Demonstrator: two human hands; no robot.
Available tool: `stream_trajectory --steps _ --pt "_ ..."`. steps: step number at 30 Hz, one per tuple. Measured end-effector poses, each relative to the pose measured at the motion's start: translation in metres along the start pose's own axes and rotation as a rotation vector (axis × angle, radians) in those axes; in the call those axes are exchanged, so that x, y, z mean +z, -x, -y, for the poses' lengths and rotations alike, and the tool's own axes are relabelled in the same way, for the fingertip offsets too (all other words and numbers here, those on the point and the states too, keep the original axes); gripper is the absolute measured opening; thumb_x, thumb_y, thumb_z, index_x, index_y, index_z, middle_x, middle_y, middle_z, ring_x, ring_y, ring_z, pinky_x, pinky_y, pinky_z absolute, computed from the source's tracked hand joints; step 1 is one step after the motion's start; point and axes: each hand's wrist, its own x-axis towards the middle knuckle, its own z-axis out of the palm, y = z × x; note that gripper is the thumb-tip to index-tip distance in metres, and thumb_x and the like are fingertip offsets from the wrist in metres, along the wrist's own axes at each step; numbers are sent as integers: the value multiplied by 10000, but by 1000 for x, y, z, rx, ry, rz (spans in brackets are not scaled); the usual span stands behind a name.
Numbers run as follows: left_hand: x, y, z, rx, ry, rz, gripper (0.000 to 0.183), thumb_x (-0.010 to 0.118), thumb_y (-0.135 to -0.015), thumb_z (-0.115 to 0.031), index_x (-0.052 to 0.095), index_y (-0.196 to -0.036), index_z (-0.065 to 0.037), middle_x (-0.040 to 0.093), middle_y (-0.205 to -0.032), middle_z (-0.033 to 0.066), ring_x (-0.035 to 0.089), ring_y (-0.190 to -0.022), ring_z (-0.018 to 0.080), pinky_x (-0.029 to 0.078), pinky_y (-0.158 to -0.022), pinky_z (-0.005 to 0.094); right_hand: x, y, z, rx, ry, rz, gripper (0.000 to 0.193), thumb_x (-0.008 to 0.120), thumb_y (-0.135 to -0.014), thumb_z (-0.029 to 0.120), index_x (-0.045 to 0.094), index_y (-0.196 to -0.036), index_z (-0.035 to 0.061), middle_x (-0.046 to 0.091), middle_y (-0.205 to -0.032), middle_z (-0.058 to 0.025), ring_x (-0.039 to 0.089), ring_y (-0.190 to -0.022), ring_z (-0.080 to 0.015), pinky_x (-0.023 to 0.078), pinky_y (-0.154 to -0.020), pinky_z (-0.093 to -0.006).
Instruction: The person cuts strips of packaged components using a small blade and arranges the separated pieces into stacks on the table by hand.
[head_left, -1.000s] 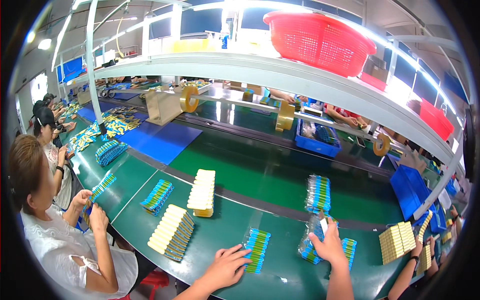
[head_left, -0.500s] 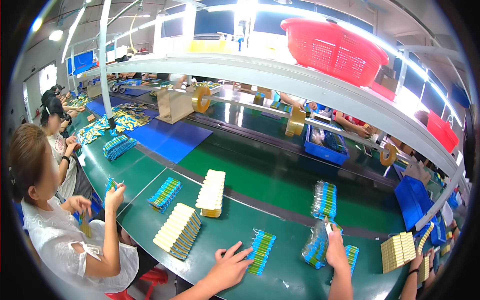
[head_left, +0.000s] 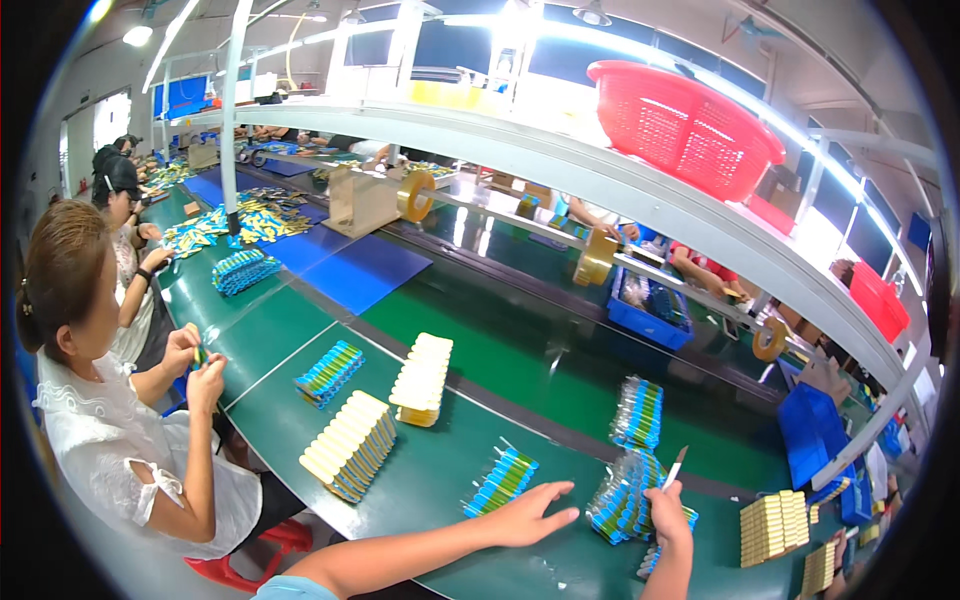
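My left hand is open above the green table, fingers stretched toward the right. Just beyond its wrist lies a slanting row of blue-and-green handled pieces with thin pale tips. My right hand is closed around a small knife, its pale pointed blade sticking up. Next to that hand rests a bundle of blue-and-green pieces in clear plastic. Behind it sits another plastic-covered row. More such pieces show partly under my right wrist.
Two stacks of cream-yellow pieces and a blue-green row stand left of my hands. Another cream stack is at the right. A co-worker sits at the left. Overhead runs a white shelf with a red basket.
My left hand has left the blue-and-green row and moved right, opening out. That row now lies slanted. My right hand's knife blade shows more clearly, beside the wrapped bundle.
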Motion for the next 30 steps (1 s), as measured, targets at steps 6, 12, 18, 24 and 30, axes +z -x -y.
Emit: stream_trajectory --steps 6,12,18,24,30 --pt "48 -66 34 -59 46 -120 934 430 -1008 -616 249 -1494 161 292 -1556 354 266 -1491 412 212 -1229 414 6 0 6 90 187 -54 652 671 -877 268 329 -1290 -104 543 -1206 -232 558 -1131 -293 458 -979 -389" --pt "60 -67 -1 -76 316 53 899 427 -1037 -544 119 -1529 142 249 -1583 330 253 -1499 396 214 -1222 392 4 13 18 10 -1 38 554 664 -928 216 384 -1314 -66 550 -1286 -202 540 -1206 -259 427 -1039 -362" --pt "69 -71 18 86 191 -11 765 413 -1058 -489 160 -1543 44 293 -1563 272 291 -1476 354 250 -1200 413 2 19 31 -62 -114 176 459 653 -938 165 429 -1287 -32 576 -1232 -149 550 -1180 -201 439 -1017 -335" --pt "62 -58 3 -5 341 59 833 440 -1050 -481 74 -1559 67 228 -1590 298 232 -1506 377 208 -1216 423 17 16 38 -58 52 150 470 653 -944 183 422 -1279 -53 593 -1218 -170 582 -1146 -219 468 -982 -341" --pt "73 -54 22 7 -56 -100 898 441 -1055 -463 -37 -1547 117 225 -1595 312 260 -1497 343 219 -1207 398 41 14 11 -165 -63 -1 519 664 -957 215 389 -1273 -91 591 -1205 -205 592 -1135 -234 486 -958 -345"
